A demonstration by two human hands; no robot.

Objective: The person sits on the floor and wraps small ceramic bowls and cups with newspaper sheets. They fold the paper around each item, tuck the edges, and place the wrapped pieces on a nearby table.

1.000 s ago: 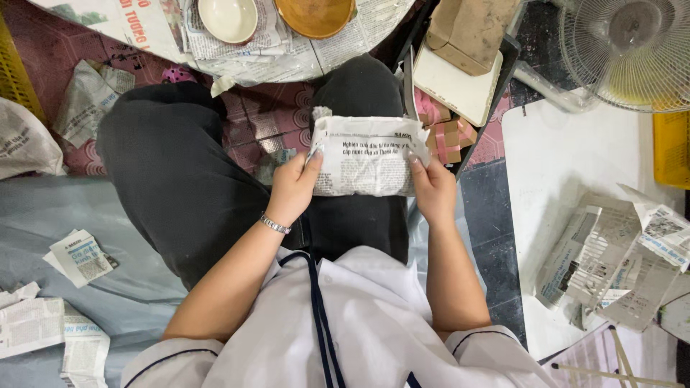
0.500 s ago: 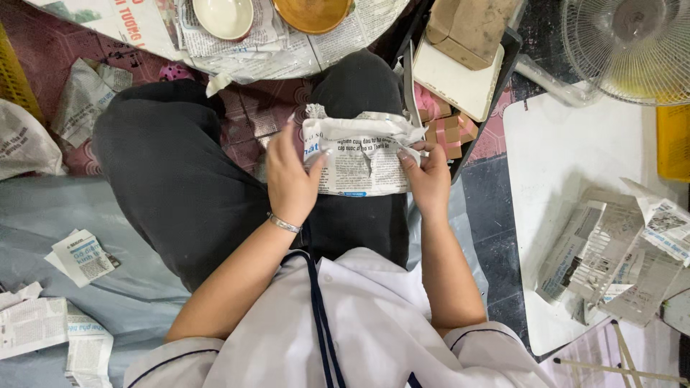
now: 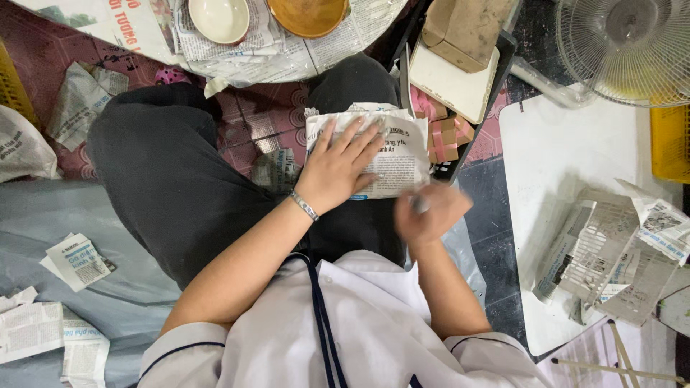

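Note:
A bundle wrapped in newspaper (image 3: 402, 154) lies on my right knee, over black trousers. My left hand (image 3: 338, 169) rests flat on top of it with the fingers spread, a thin bracelet on the wrist. My right hand (image 3: 431, 212) is just below the bundle's lower right corner. It is blurred by motion with its fingers curled, and a small grey shape shows at its fingertips; I cannot tell what that is.
Ahead, a white bowl (image 3: 219, 18) and an orange bowl (image 3: 309, 14) sit on spread newspaper. A cardboard box (image 3: 467, 29) and pink blocks (image 3: 445, 133) lie by my knee. To the right are a fan (image 3: 625, 43), a white board (image 3: 568, 165) and crumpled newspaper (image 3: 611, 251). Paper scraps (image 3: 75, 259) lie at left.
Both hands gripped the bundle's sides before. Now my left hand lies flat on its top, and my right hand has let go and pulled back toward my body.

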